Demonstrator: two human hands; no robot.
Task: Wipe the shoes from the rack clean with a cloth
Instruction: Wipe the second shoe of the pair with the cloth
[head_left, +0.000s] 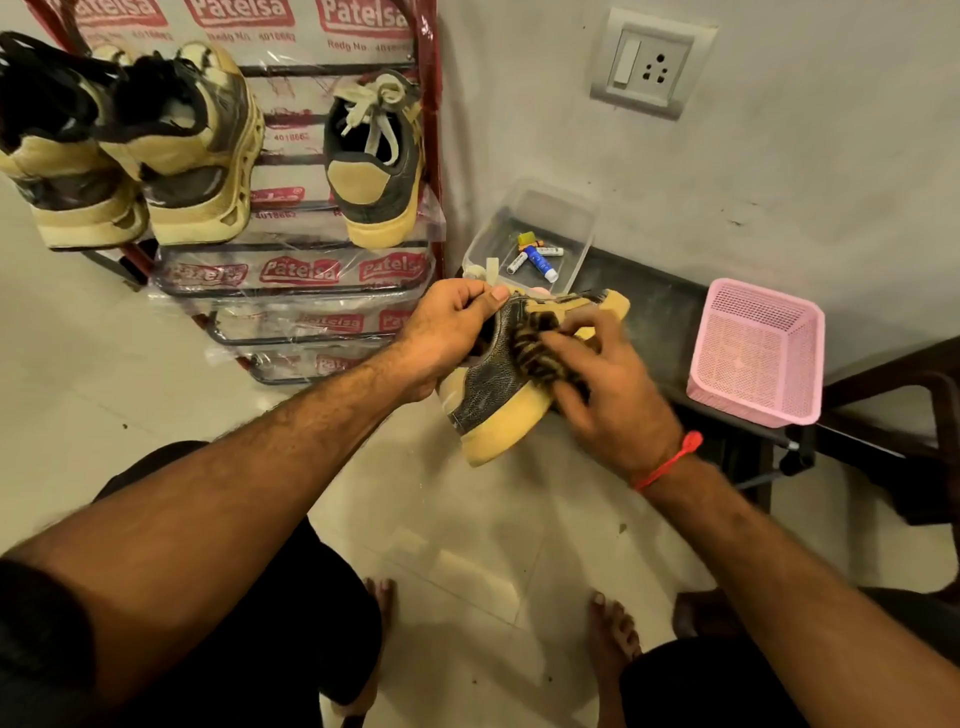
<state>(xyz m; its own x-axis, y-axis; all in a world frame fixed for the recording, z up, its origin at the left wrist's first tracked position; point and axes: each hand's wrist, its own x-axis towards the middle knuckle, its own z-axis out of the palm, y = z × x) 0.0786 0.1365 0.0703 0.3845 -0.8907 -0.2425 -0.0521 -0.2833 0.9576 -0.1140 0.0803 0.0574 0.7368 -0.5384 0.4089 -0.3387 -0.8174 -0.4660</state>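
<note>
At frame centre, the left hand (447, 332) is gripping the collar of a grained dark shoe (514, 384) with a tan sole; the right hand (602, 384) is pressing a striped fuzzy cloth (535, 343) against its side, fingers curled.

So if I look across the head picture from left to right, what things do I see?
Two chunky sneakers on the rack → single sneaker on the rack → left hand → cloth → right hand → pink basket.
</note>
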